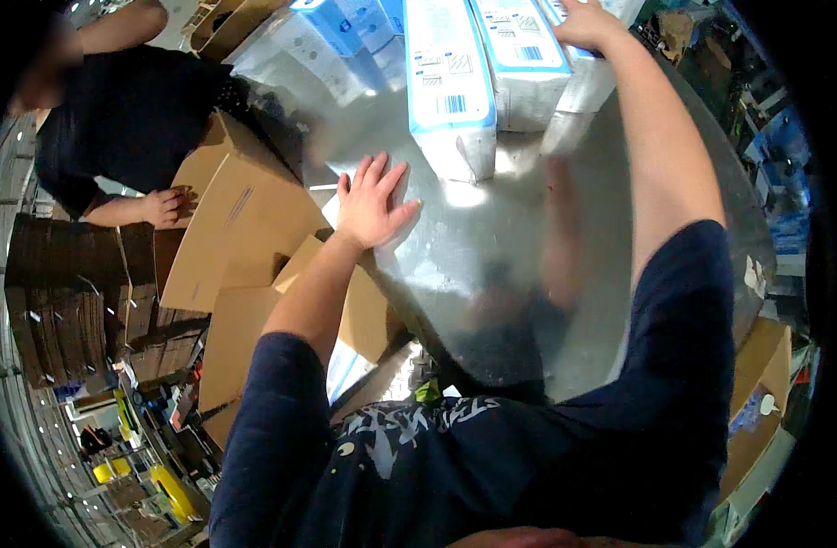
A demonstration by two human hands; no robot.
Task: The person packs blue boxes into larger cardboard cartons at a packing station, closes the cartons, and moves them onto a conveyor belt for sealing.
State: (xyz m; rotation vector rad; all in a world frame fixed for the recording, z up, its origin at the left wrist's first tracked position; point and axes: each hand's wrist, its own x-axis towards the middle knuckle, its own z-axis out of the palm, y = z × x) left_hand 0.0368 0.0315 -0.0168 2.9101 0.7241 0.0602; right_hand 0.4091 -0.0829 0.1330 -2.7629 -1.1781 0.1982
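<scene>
My left hand (375,205) lies with fingers spread on the shiny metal table (455,265), beside an open cardboard box. At the far side my right hand (590,27) reaches over the blue-and-white packages, its fingers apart and touching the rightmost package (583,87). The top edge of the picture cuts off part of that hand. Left of it lie a middle package (526,55) and a longer left package (450,82), side by side with their ends toward me. Their ends are wrapped in shiny clear film.
A co-worker in a dark shirt (117,119) stands at the left, a hand (167,207) on the open cardboard box (240,219). Stacked flat cardboard (58,301) stands behind. More blue packages (332,26) lie at the far left; another carton (757,393) is at my right.
</scene>
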